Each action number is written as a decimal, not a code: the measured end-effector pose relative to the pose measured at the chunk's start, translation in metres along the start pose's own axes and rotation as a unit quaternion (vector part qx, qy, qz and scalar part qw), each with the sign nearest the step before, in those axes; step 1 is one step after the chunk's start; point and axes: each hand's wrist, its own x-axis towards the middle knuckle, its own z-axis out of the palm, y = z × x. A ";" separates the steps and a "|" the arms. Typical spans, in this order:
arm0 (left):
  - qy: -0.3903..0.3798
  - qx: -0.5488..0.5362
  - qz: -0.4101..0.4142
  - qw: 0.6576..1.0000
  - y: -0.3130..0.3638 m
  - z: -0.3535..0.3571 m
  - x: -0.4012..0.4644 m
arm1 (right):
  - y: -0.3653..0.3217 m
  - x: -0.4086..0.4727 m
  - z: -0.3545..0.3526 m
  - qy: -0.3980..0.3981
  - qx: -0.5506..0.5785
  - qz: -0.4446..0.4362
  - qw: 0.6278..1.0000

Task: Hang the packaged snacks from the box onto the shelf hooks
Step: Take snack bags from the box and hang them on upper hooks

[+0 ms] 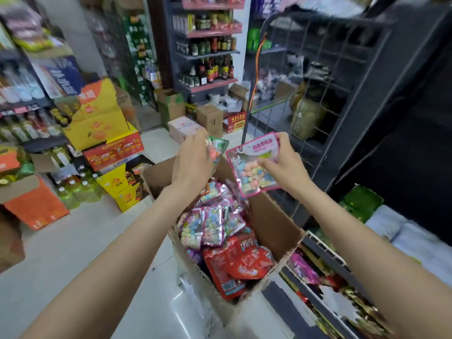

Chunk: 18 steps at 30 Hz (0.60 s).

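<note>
A: Where's the stock?
B: Rack [325, 77] at one o'clock, box [274, 231] at six. Right hand [285, 165] pinches a pink packet [254, 165]; left hand [193, 160] grips another, probably green [217, 149].
A: Next?
B: Find a hook, thread the hole.

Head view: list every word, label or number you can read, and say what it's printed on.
None reads with certainty.
Pink-edged snack bag in the right hand: header print blurred.
Green-topped bag in the left hand: blurred.
Red packets in the cardboard box: large white characters, illegible.
Yellow carton: blurred characters.
</note>
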 end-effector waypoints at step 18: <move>0.140 -0.217 0.306 0.916 0.323 -0.070 0.082 | -0.088 -0.060 -0.320 0.454 -0.030 -0.094 0.886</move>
